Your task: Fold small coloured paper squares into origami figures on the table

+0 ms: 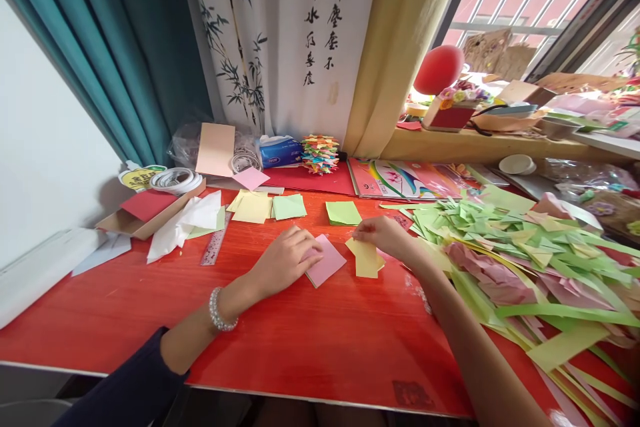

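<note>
My left hand (287, 258) rests on a stack of pink square paper (327, 263) at the middle of the red table (280, 353), its fingers over the stack's left side. Just right of it, my right hand (376, 233) has its fingertips pinched at the top of some pale yellow paper pieces (367, 261); whether it grips one is too small to tell. Beyond the hands lie a bright green square stack (343, 213), a mint green stack (289, 207) and pale yellow squares (253, 206).
Folded green and pink paper strips (500, 247) cover the right side. At the left are a clear ruler (216, 240), white tissue (187, 223) and a cardboard tray (145, 230). A colourful paper ball (320, 154) and blue tissue pack (280, 151) stand behind.
</note>
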Tool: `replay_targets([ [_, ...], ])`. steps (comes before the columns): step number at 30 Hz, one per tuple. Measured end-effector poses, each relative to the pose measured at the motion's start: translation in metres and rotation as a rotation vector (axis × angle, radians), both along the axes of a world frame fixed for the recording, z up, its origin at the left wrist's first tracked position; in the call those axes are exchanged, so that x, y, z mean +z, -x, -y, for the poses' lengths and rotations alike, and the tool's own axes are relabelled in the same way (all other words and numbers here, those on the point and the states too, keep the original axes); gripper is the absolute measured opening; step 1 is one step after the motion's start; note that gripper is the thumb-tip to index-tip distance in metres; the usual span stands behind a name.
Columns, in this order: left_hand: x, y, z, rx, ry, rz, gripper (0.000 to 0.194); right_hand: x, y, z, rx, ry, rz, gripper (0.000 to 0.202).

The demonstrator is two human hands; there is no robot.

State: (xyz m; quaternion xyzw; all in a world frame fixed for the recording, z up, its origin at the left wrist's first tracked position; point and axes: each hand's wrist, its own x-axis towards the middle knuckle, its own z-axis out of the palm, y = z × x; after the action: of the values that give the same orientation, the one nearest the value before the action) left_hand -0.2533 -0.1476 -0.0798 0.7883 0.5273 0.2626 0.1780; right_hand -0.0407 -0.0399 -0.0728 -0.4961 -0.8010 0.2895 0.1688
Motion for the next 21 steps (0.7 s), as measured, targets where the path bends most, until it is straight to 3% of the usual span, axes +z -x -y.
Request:
replay_targets([
  [2, -0.010, 0.004, -0.005, 0.092, -0.072, -0.158, 0.043, 0.000, 0.002, 0.003, -0.014, -0.033, 0.035, 0.021],
  [5, -0.019, 0.008, -0.008, 0.140, 0.005, -0.233, 0.059, 0.001, 0.005, 0.006, -0.066, -0.134, 0.053, 0.022],
  [11, -0.019, 0.010, -0.008, 0.132, 0.120, -0.182, 0.040, 0.003, 0.010, 0.006, -0.176, -0.339, -0.010, 0.028],
  [16, -0.022, 0.016, -0.011, 0.178, 0.210, -0.153, 0.051, 0.002, 0.018, 0.012, -0.150, -0.381, -0.087, 0.025],
  [21, -0.015, 0.021, -0.006, 0.208, 0.281, -0.103, 0.043, 0.000, 0.029, 0.023, -0.072, -0.376, -0.148, 0.022],
])
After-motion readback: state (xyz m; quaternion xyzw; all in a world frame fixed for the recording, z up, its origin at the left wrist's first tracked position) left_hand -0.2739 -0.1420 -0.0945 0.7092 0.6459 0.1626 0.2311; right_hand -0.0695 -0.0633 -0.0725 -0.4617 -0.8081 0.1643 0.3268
